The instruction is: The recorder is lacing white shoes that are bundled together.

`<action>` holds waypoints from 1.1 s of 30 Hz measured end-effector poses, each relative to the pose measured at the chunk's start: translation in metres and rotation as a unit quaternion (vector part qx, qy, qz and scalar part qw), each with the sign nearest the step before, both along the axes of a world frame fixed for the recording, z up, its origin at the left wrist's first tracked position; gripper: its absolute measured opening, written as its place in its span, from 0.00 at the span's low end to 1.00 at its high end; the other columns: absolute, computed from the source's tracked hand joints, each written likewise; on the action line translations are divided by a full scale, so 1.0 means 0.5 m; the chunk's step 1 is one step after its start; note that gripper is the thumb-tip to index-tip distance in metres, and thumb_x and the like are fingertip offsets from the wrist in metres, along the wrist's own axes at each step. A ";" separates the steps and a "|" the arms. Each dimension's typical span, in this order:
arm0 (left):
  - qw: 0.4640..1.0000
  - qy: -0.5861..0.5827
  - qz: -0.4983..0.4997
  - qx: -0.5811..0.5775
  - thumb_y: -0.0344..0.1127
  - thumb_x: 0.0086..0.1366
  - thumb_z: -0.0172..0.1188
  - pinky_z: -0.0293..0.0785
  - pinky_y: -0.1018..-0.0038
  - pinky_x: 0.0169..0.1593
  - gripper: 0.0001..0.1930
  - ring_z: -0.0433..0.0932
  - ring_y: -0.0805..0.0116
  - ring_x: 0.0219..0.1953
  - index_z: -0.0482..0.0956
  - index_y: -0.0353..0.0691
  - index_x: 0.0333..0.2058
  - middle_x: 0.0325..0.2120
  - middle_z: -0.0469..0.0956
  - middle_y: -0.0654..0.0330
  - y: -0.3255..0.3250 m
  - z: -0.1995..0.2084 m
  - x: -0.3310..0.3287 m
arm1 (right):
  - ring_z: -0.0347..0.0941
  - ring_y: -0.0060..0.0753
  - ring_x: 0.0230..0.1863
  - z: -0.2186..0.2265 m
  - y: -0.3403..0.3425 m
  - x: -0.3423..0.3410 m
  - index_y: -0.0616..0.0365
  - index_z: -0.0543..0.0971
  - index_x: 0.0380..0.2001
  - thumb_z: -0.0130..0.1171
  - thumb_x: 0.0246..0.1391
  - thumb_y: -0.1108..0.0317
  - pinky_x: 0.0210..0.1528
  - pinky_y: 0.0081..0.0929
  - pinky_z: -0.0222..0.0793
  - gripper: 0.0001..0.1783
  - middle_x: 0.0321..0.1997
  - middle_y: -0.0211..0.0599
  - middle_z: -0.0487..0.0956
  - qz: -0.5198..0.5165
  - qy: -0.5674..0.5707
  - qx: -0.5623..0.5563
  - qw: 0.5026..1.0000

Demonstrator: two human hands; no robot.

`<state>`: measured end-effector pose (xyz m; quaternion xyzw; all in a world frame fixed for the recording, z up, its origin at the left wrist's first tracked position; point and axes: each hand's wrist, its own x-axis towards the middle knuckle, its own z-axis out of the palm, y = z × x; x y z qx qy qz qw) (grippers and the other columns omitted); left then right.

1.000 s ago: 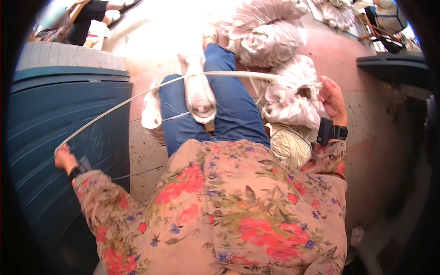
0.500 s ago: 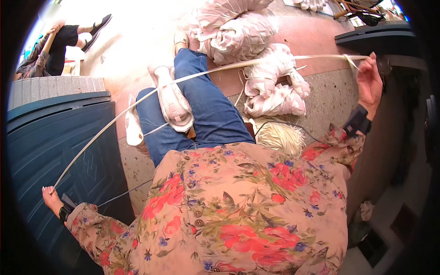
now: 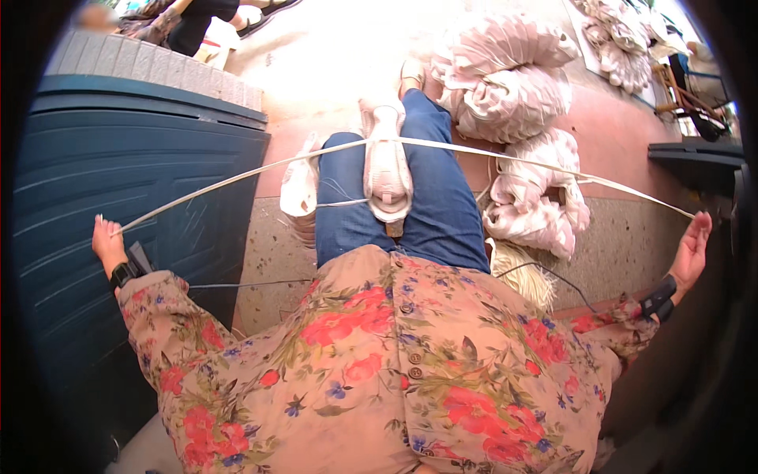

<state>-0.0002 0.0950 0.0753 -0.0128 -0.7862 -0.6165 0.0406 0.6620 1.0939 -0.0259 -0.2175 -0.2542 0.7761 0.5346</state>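
A long white cord stretches between my two hands. My left hand, far out to the left, pinches one end. Far out to the right, my right hand grips the other stretch between thumb and fingers. At its middle the cord crosses a pale pinkish shoe lying between my thighs; whether it wraps underneath is hidden. A thin thread runs from the shoe across my left thigh. Beside that thigh stands a second pale shoe-like piece, with more pieces seemingly stacked below it.
Pale bundles and a smaller bundle lie right of my legs. A hank of cream cords sits by my right hip. A dark blue panelled cabinet flanks my left arm. Another person's legs show at the far left.
My view has turned, shifting the scene rightward. My left hand has risen and my right hand has come lower. The cord now bends at the shoe, sloping down to both hands.
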 end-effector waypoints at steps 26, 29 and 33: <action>0.834 -0.394 -0.378 -0.076 0.28 0.57 0.46 0.71 0.79 0.36 0.07 0.74 0.70 0.32 0.69 0.31 0.32 0.31 0.73 0.55 1.114 -0.432 0.404 | 0.66 0.38 0.34 -0.294 -0.649 -0.709 0.54 0.76 0.17 0.51 0.39 0.70 0.32 0.36 0.60 0.05 0.26 0.34 0.71 0.208 -0.502 0.677 0.496; 0.859 -0.361 -0.362 -0.024 0.28 0.58 0.46 0.71 0.79 0.38 0.08 0.74 0.70 0.33 0.68 0.30 0.34 0.33 0.73 0.54 1.104 -0.445 0.425 | 0.66 0.37 0.36 -0.297 -0.651 -0.720 0.55 0.76 0.17 0.51 0.36 0.70 0.33 0.35 0.59 0.04 0.27 0.33 0.71 0.199 -0.523 0.680 0.474; 0.876 -0.346 -0.337 -0.015 0.29 0.60 0.46 0.70 0.79 0.38 0.09 0.74 0.70 0.34 0.67 0.30 0.36 0.34 0.73 0.54 1.096 -0.443 0.438 | 0.66 0.36 0.36 -0.293 -0.651 -0.732 0.54 0.76 0.17 0.51 0.36 0.70 0.33 0.35 0.59 0.04 0.27 0.33 0.71 0.202 -0.536 0.684 0.451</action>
